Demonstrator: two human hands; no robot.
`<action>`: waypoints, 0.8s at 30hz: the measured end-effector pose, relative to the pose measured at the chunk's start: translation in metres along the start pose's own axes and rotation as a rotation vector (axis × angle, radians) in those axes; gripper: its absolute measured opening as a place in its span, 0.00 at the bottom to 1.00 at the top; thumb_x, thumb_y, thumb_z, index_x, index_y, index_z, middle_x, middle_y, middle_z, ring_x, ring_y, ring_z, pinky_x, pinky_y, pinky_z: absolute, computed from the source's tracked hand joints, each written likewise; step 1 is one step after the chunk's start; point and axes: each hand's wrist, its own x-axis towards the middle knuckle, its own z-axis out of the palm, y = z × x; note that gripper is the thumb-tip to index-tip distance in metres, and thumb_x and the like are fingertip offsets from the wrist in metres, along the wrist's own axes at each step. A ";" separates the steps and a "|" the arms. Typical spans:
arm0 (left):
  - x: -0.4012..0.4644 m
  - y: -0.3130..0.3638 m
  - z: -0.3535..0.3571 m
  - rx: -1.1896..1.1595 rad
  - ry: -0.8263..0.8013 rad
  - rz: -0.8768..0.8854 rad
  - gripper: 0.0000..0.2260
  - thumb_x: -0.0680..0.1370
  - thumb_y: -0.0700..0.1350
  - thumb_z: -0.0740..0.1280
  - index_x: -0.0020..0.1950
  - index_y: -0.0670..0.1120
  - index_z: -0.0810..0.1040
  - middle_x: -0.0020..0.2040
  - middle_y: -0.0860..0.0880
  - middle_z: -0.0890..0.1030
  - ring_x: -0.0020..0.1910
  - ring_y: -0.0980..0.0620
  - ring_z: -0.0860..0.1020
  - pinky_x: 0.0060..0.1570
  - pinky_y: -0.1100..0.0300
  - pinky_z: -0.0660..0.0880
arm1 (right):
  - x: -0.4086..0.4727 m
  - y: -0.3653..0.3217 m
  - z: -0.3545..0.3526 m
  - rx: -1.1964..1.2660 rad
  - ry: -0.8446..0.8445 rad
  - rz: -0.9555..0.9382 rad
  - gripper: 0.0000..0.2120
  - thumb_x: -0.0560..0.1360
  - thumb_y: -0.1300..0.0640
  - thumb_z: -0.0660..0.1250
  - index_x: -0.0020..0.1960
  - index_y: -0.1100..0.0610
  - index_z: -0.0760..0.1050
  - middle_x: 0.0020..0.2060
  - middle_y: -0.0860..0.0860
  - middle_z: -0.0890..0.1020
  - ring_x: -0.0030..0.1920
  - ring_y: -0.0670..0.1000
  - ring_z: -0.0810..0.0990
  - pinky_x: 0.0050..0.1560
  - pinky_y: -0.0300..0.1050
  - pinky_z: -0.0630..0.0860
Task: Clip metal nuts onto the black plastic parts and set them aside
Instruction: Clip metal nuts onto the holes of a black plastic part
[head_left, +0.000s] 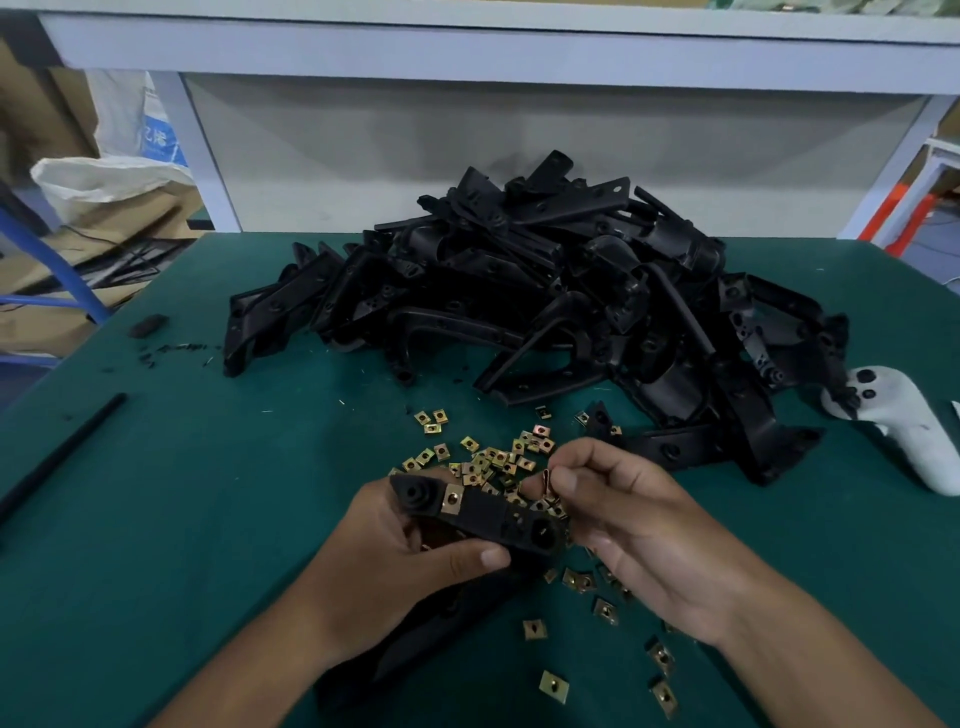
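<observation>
My left hand (395, 566) grips a long black plastic part (493, 517) just above the green table. One brass-coloured metal nut (453, 498) sits clipped on the part near its left end. My right hand (634, 525) pinches another metal nut (546, 480) between thumb and forefinger, just above the part's middle. Several loose nuts (488, 460) lie scattered on the table behind and to the right of my hands. A big heap of black plastic parts (545, 291) fills the middle of the table beyond them.
A white handheld controller (898, 426) lies at the right, touching the heap. A thin black rod (62, 452) and a small black block (148, 326) lie at the left. Grey shelf legs and a panel stand behind the green table (208, 493). Sacks and cardboard are at far left.
</observation>
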 end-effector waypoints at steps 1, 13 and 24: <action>-0.001 0.000 0.000 0.048 -0.012 0.010 0.07 0.69 0.56 0.79 0.45 0.59 0.86 0.41 0.59 0.85 0.43 0.64 0.82 0.43 0.73 0.75 | 0.000 0.001 0.001 -0.030 0.005 -0.001 0.03 0.70 0.56 0.75 0.43 0.52 0.83 0.44 0.54 0.86 0.44 0.44 0.83 0.33 0.33 0.71; 0.001 -0.007 0.001 0.191 -0.061 -0.014 0.09 0.74 0.54 0.76 0.54 0.61 0.85 0.51 0.59 0.87 0.53 0.60 0.84 0.50 0.72 0.75 | -0.003 0.007 0.005 -0.178 0.054 -0.070 0.03 0.66 0.53 0.77 0.40 0.51 0.85 0.43 0.54 0.88 0.42 0.43 0.85 0.40 0.30 0.76; 0.001 -0.010 0.000 0.203 -0.059 -0.020 0.08 0.74 0.54 0.76 0.53 0.62 0.85 0.51 0.60 0.86 0.51 0.62 0.83 0.49 0.74 0.75 | -0.002 0.007 0.002 -0.389 0.071 -0.166 0.09 0.67 0.46 0.76 0.38 0.52 0.84 0.36 0.48 0.85 0.38 0.42 0.82 0.42 0.32 0.76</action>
